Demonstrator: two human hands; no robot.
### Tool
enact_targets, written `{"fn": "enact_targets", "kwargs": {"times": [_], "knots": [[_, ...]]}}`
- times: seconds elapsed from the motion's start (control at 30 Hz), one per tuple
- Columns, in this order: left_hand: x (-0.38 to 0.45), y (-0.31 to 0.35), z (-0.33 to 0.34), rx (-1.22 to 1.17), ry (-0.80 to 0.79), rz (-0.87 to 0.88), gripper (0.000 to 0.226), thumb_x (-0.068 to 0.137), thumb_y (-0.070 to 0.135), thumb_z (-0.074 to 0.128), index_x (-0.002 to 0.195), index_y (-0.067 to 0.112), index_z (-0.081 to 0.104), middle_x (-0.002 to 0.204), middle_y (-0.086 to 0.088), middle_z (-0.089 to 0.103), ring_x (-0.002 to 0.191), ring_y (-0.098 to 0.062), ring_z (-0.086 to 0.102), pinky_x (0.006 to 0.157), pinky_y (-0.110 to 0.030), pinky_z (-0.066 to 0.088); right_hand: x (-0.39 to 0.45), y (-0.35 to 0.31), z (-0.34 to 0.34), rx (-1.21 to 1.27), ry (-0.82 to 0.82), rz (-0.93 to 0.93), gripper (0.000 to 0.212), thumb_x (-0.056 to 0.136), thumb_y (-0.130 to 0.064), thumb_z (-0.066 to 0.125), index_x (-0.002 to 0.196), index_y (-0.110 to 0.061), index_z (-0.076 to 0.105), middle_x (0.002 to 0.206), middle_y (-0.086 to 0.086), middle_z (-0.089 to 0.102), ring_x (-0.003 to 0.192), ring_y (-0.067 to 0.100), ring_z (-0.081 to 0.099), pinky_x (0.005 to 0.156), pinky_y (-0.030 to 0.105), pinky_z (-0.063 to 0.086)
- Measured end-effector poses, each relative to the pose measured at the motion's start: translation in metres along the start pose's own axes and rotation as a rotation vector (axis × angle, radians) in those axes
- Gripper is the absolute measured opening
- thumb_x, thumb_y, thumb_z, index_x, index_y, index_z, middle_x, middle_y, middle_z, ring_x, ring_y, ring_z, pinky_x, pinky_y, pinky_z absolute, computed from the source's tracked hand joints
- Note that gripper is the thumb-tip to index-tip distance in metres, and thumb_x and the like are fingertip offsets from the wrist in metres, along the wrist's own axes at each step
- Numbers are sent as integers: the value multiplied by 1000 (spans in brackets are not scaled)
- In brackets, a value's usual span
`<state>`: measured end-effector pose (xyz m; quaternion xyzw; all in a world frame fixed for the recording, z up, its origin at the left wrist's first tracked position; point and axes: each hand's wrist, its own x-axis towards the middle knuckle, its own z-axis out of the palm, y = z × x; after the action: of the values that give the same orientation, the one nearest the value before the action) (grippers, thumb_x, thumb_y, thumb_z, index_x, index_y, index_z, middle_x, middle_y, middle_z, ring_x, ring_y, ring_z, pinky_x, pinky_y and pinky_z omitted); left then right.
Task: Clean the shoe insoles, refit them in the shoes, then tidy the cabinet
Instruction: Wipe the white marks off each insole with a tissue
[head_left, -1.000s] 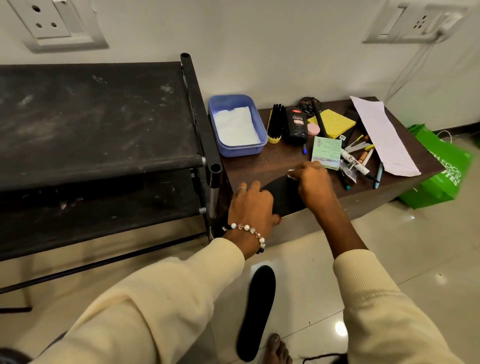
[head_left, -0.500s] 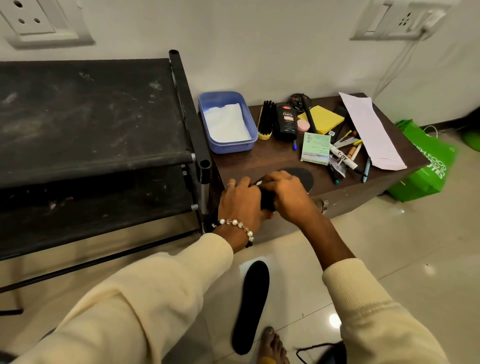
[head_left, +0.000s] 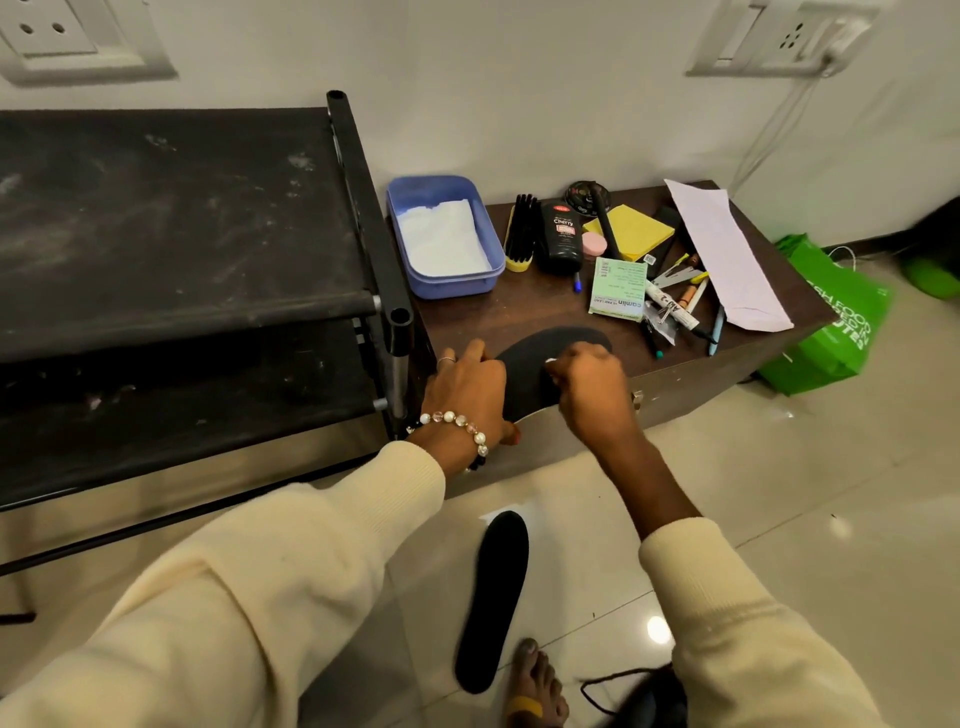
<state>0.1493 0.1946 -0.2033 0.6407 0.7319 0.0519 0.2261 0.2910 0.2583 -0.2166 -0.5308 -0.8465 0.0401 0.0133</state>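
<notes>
Head view, nearest: a bare foot (head_left: 535, 686) stands on the tiled floor (head_left: 779, 519), with a dark cord beside it.
Floor insole: a black insole (head_left: 493, 597) lies flat on the tiles, just in front of the cabinet and touching neither hand.
Sleeves: both arms wear cream sleeves (head_left: 311, 561), the right one pushed up the forearm.
Left hand: the left hand (head_left: 467, 395), with a bead bracelet (head_left: 457, 423) at the wrist, presses palm-down with fingers together on the near end of a second insole, thumb hooked over the surface edge.
Right hand: the right hand (head_left: 592, 384) is curled into a loose fist, pinching a small pale wad against that insole; what the wad is cannot be told.
Insole on surface: the black insole on the surface (head_left: 530, 364) lies flat at the front edge of the brown cabinet surface (head_left: 519, 312), its toe end bare beyond the fists.
Middle of surface: a green card box (head_left: 618, 286) and a scatter of pens (head_left: 685, 301).
Back of surface: a blue tub (head_left: 447, 280) holding white tissue, a brush (head_left: 519, 234), a black bottle (head_left: 560, 236), yellow sticky notes (head_left: 634, 228) and a long white paper (head_left: 722, 244).
Left side: a dusty black rack (head_left: 171, 218) stands touching the cabinet.
Far right: a green bag (head_left: 831, 322) sits on the floor by the wall.
</notes>
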Motion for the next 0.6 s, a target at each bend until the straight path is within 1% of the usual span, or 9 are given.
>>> {"fn": "enact_targets", "kwargs": {"times": [0.1, 0.2, 0.23, 0.3, 0.4, 0.43, 0.5, 0.57, 0.6], "knots": [[-2, -3, 0, 10, -24, -16, 68, 65, 42, 84, 124, 20, 58, 131, -8, 36, 119, -36, 36, 92, -44, 48, -12, -23, 0, 43, -43, -190, 35, 92, -7, 50, 125, -10, 60, 126, 10, 55, 117, 26, 46, 92, 29, 38], [-4, -6, -1, 11, -53, -25, 73, 65, 42, 84, 130, 25, 54, 133, -11, 32, 122, -38, 34, 96, -46, 46, -17, -17, -2, 115, -12, -362, 28, 87, -3, 58, 113, -6, 69, 112, 14, 63, 103, 35, 55, 81, 35, 43], [-4, -7, -1, 12, -67, -27, 78, 65, 41, 84, 134, 27, 50, 135, -11, 31, 123, -38, 32, 98, -47, 45, -17, -7, -2, 95, -15, -325, 29, 89, -3, 56, 114, -9, 68, 113, 14, 63, 104, 34, 55, 82, 34, 42], [-6, -9, -1, 21, -83, -32, 86, 65, 41, 85, 140, 30, 43, 136, -10, 29, 125, -39, 31, 100, -48, 43, -17, 15, -4, -15, -54, -123, 35, 93, -4, 51, 123, -16, 63, 121, 11, 58, 112, 29, 50, 89, 30, 38], [-8, -12, 1, 23, -71, -45, 90, 65, 43, 84, 142, 34, 39, 135, -9, 28, 123, -40, 32, 99, -50, 44, -21, 30, -5, 35, -6, 175, 34, 91, -3, 53, 121, -16, 65, 117, 13, 60, 107, 29, 56, 91, 30, 42], [-9, -12, 2, 19, -62, -50, 90, 65, 44, 84, 142, 35, 38, 136, -9, 28, 122, -41, 33, 99, -50, 44, -23, 26, -7, 50, 3, 184, 33, 91, -3, 53, 119, -14, 66, 115, 14, 62, 105, 30, 58, 90, 31, 43], [-11, -14, 5, 18, -36, -54, 91, 68, 45, 82, 144, 34, 34, 137, -10, 28, 122, -43, 34, 100, -50, 43, -30, 14, -8, 59, -53, 74, 29, 90, -3, 54, 114, -12, 69, 113, 14, 62, 104, 31, 58, 89, 32, 44], [-15, -13, 8, 3, -11, -59, 94, 70, 46, 80, 147, 32, 27, 141, -13, 27, 123, -45, 35, 101, -50, 42, -41, 0, -17, 214, -164, -73, 24, 89, -5, 59, 108, -12, 72, 110, 9, 65, 102, 25, 59, 88, 29, 44], [-19, -11, 10, -25, 0, -68, 97, 70, 47, 79, 147, 30, 23, 142, -15, 26, 124, -46, 35, 101, -50, 42, -49, -7, -21, 346, -243, -93, 21, 88, -7, 62, 105, -14, 73, 108, 4, 66, 99, 19, 60, 88, 26, 46]]}}
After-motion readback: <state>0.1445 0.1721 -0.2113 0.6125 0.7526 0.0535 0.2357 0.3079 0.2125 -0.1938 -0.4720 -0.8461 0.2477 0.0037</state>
